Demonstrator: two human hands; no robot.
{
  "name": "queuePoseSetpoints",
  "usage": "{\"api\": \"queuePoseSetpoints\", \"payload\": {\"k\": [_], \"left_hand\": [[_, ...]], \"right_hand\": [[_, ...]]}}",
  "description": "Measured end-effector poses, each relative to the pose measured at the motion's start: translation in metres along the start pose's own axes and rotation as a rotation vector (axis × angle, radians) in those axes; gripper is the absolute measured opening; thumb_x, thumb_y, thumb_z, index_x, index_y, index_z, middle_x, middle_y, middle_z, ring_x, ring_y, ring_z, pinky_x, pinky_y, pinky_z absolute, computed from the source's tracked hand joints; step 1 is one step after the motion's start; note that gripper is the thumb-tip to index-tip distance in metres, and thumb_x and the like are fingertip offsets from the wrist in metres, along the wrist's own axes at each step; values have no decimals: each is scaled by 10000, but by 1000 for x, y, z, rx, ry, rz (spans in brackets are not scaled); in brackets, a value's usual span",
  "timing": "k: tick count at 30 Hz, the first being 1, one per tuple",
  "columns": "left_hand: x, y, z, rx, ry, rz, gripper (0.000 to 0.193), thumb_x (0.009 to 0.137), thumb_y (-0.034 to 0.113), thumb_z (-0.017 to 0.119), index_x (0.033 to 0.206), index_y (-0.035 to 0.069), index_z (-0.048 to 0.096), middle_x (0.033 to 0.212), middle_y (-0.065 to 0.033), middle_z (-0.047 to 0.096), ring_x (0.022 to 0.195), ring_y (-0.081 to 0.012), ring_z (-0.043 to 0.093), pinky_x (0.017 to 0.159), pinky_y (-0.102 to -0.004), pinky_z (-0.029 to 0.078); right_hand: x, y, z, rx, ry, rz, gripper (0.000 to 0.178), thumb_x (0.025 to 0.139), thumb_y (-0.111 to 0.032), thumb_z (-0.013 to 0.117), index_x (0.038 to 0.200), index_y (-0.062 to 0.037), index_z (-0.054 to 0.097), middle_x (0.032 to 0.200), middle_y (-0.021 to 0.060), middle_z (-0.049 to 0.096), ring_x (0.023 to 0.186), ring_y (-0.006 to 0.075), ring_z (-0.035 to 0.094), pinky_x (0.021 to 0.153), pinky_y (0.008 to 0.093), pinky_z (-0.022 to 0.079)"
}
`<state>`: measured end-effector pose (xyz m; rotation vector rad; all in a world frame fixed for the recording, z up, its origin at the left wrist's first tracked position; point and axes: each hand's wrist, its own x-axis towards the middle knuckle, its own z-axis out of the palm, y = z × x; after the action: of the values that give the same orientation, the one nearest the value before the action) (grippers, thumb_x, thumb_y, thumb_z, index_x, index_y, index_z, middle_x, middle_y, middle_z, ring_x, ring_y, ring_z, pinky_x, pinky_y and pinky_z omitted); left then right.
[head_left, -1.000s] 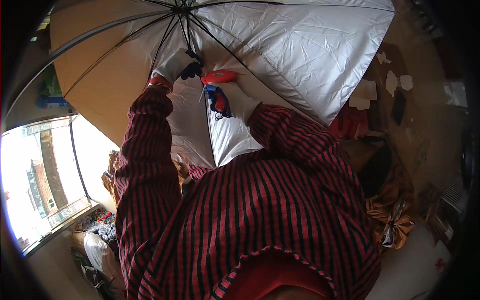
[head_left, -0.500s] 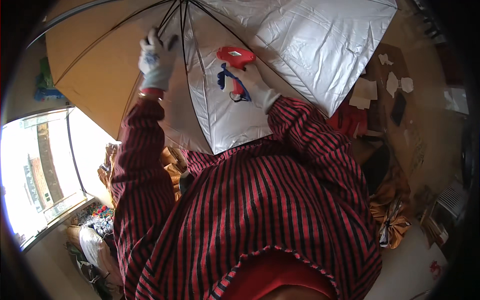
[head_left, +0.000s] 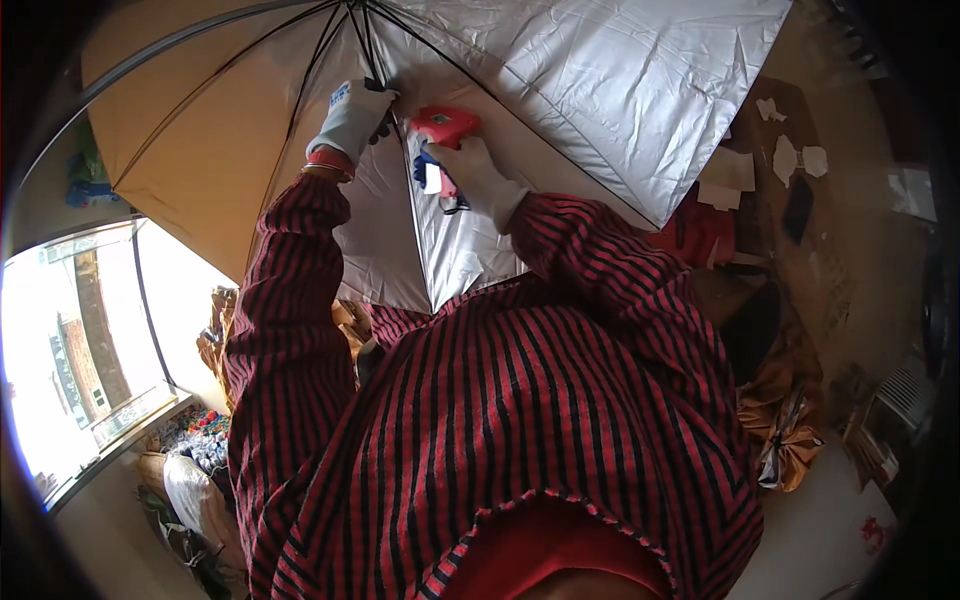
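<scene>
A large open umbrella (head_left: 590, 85), silver inside, fills the upper view with its dark ribs fanning out from the top. My left hand (head_left: 355, 115), in a white glove with dark fingertips, is closed round a thin dark umbrella rib (head_left: 372, 50) a little below the hub. Just right of it, my gloved right hand (head_left: 475, 175) grips a red tagging gun (head_left: 443, 125) by its handle. The gun's front end points towards the left hand, over the silver panel. My left fingertips are partly hidden by the glove.
A bright window (head_left: 80, 340) is at the left, with a heap of colourful small items (head_left: 200, 435) below it. Cardboard (head_left: 820, 230) on the right bears paper scraps and a dark phone-like object (head_left: 797, 213). Crumpled brown paper (head_left: 785, 430) lies lower right.
My left hand has moved right and closed round the rib. My right hand has brought the tagging gun left, nearer to it.
</scene>
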<state>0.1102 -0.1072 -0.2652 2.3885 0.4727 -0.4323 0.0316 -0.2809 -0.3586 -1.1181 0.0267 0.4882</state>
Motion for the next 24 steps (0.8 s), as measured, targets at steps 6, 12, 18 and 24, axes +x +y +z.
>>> {"api": "queuePoseSetpoints", "payload": {"k": [6,12,18,24], "left_hand": [[7,6,4,10,-7,3,279,879,234,591,789,-16,674,627,-125,669,490,-223,640,424,-323,493],[26,-6,-3,71,-166,16,216,902,209,552,829,25,639,677,-90,685,459,-200,612,368,-300,447],[16,-3,-2,28,-133,95,267,898,206,557,789,-12,667,637,-136,671,491,-228,638,415,-318,491],[25,-10,-4,285,-199,102,232,882,193,555,761,46,687,635,-58,671,493,-179,633,435,-270,488]], "right_hand": [[-24,-6,32,205,82,120,147,846,-153,644,877,-20,592,738,35,594,611,148,597,549,311,482],[-25,-11,25,169,-7,173,218,872,-185,645,1020,-41,577,841,25,614,685,128,611,604,298,507],[-19,-22,4,224,-71,270,201,895,-187,617,1009,-27,576,863,65,639,746,171,645,659,311,539],[30,30,-24,-35,-464,45,163,926,-182,550,991,-32,552,843,53,624,769,162,624,701,293,519]]}}
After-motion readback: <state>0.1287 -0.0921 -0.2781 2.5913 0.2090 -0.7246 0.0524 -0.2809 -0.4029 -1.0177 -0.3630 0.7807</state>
